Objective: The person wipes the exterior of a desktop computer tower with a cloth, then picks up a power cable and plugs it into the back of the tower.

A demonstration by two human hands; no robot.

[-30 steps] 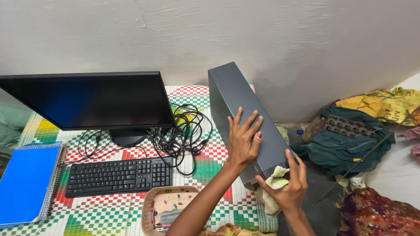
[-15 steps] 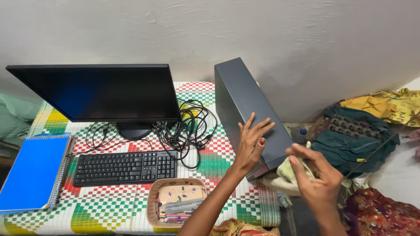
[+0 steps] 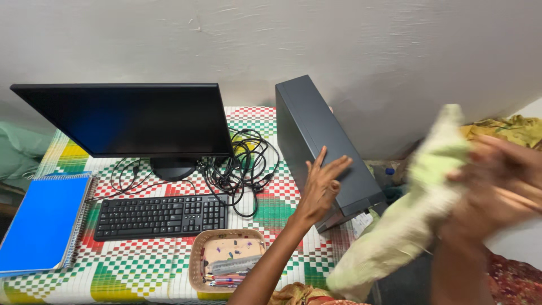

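On top of the dark grey computer case [image 3: 319, 144], the left hand [image 3: 322, 186] rests flat, fingers extended and spread apart, palm against the sloping top panel near its front end. It grips nothing; contact is by palm and finger pads only. The case stands at the right edge of the table [image 3: 141, 271], tilted, its long side running back toward the wall [image 3: 339, 45].

To the right, the right hand [image 3: 497, 186] is raised and heavily blurred. It is closed around a pale green cloth [image 3: 412, 214], which hangs down and to the left from the hand, clear of the case. The exact finger positions cannot be told through the blur.

Left of the case lies a tangle of black cables [image 3: 240, 169]. Beside it stands a black monitor [image 3: 127, 118] with a dark screen, and a black keyboard [image 3: 161, 216] lies in front of it. A shallow tan tray [image 3: 195, 265] holding pens and small items sits at the near table edge. A blue spiral notebook [image 3: 39, 223] lies at the far left.

A woven covering with a red, green, yellow and white check pattern covers the table. The wall is rough, off-white plaster. Yellow crumpled fabric [image 3: 522, 130] lies on the floor at the far right.
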